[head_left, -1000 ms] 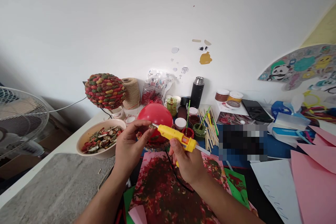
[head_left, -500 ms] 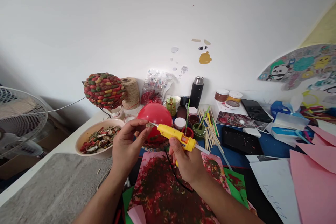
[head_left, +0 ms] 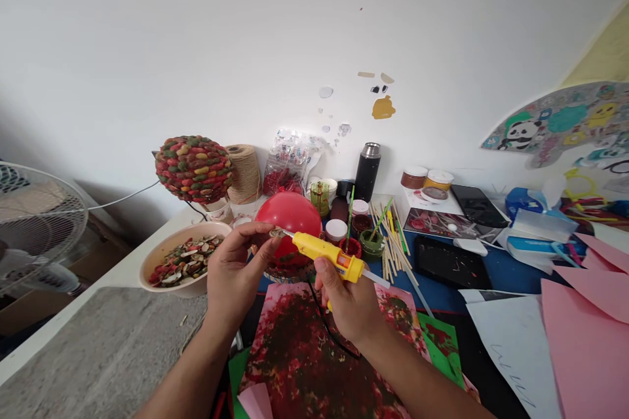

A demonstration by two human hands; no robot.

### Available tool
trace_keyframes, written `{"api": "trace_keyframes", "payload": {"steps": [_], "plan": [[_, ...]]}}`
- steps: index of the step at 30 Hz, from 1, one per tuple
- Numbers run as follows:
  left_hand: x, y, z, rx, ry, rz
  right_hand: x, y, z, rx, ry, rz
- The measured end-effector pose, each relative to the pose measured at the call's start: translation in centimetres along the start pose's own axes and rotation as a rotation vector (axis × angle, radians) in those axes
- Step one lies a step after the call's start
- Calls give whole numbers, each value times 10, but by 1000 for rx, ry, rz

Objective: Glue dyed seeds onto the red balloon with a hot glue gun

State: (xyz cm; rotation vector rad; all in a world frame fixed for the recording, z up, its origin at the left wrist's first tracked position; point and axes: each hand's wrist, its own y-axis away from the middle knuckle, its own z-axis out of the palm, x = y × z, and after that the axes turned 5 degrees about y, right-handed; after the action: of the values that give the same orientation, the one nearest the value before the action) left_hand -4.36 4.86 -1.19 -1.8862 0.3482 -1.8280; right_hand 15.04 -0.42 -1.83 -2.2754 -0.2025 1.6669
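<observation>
My right hand (head_left: 351, 304) grips a yellow hot glue gun (head_left: 324, 254) with a clear glue stick out of its back end. Its nozzle points left, at the fingertips of my left hand (head_left: 236, 268). Between that thumb and forefinger is a small pale nut shell (head_left: 277, 233), partly hidden, with the nozzle tip at or very near it. Just behind both hands stands a red balloon (head_left: 289, 216), its lower part ringed with dark shells. On the left, a beige bowl (head_left: 147, 262) holds many painted shells, which look like pistachio shells.
A shell-covered ball (head_left: 194, 170) stands by a twine spool (head_left: 244, 173). Paint jars (head_left: 372, 245), wooden sticks (head_left: 390, 252) and a black flask (head_left: 368, 173) are at the back. Paint-stained paper (head_left: 314, 360) lies below my hands; a fan (head_left: 39, 222) is far left, pink sheets (head_left: 584, 340) right.
My hands hold nearly the same pose, the glue gun's nozzle still at the shell. The whole view has shifted very slightly.
</observation>
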Motion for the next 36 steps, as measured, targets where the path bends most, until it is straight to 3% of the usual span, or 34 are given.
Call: {"api": "trace_keyframes", "payload": {"steps": [36], "plan": [[10,-2,3,61,76,-5,3,0,0,-10,14,-11]]}}
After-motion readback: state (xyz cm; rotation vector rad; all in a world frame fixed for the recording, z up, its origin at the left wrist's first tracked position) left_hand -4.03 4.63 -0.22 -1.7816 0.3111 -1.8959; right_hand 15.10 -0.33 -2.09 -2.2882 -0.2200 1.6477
